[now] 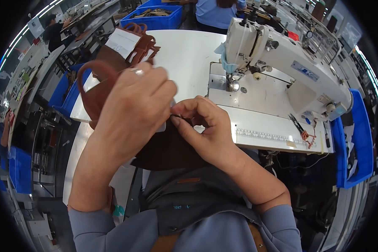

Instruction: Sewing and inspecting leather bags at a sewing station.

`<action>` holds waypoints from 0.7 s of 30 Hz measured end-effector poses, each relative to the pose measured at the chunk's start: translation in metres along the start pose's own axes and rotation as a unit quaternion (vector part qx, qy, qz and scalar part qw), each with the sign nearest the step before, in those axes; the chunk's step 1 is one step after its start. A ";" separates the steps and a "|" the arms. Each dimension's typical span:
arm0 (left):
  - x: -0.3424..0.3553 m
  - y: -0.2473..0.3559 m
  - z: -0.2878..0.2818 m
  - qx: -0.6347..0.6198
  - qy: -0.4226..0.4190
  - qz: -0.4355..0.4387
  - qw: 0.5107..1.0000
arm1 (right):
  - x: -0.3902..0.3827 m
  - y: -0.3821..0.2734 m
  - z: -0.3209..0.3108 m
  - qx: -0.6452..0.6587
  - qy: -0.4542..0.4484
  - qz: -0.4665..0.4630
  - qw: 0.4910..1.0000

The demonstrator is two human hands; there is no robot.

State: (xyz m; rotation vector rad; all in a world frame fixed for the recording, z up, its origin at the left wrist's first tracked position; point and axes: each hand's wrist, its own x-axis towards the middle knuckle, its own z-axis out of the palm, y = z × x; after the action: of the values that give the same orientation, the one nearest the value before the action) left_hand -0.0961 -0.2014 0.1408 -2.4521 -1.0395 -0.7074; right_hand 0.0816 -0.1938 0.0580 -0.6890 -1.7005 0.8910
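My left hand [136, 103], a ring on one finger, is closed with its fingers curled down, slightly blurred. What it grips is hidden, though a pale edge shows beneath it. Close against it, my right hand [208, 128] pinches the upper edge of a dark brown, flat piece [168, 149] between thumb and forefinger. That piece hangs below both hands, over my dark apron [189, 197]. Behind my left hand lies a reddish-brown leather panel [98, 98] with a looped handle.
A white sewing machine [281, 54] stands on the white table [180, 46] to the right. Small scissors [296, 123] lie near its front edge beside a ruler strip [264, 135]. More brown handled pieces [145, 44] are stacked at the back left. Blue bins [357, 138] flank the table.
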 end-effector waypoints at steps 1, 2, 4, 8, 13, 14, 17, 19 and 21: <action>0.013 -0.006 0.022 -0.014 -0.054 0.030 0.998 | -0.003 0.019 -0.005 -0.005 0.031 0.023 0.999; 0.019 -0.015 0.049 -0.055 -0.054 0.057 0.995 | -0.005 0.031 -0.009 -0.004 0.034 0.022 0.999; 0.028 -0.024 0.108 -0.115 -0.034 0.118 0.986 | -0.009 0.054 -0.027 -0.146 0.042 0.075 0.986; 0.046 -0.015 0.202 -0.300 -0.093 0.068 0.947 | -0.018 0.083 -0.069 -0.344 -0.040 0.084 0.934; 0.060 -0.018 0.222 -0.390 -0.144 -0.048 0.908 | -0.015 0.078 -0.106 -0.415 -0.102 -0.005 0.904; 0.060 -0.021 0.225 -0.435 -0.114 -0.048 0.892 | -0.015 0.078 -0.110 -0.407 -0.106 -0.065 0.905; 0.056 -0.031 0.228 -0.419 -0.133 -0.060 0.896 | -0.015 0.077 -0.114 -0.435 -0.137 -0.061 0.888; 0.056 -0.034 0.225 -0.406 -0.141 -0.042 0.902 | -0.013 0.075 -0.114 -0.454 -0.141 -0.074 0.877; 0.059 -0.035 0.218 -0.388 -0.200 -0.060 0.898 | -0.012 0.073 -0.114 -0.474 -0.151 -0.081 0.863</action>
State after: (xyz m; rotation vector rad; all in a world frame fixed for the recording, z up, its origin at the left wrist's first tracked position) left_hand -0.0213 -0.0325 0.0062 -3.3551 -1.2322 -0.7838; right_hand 0.1952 -0.1368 0.0106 -1.0497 -2.4450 -0.0388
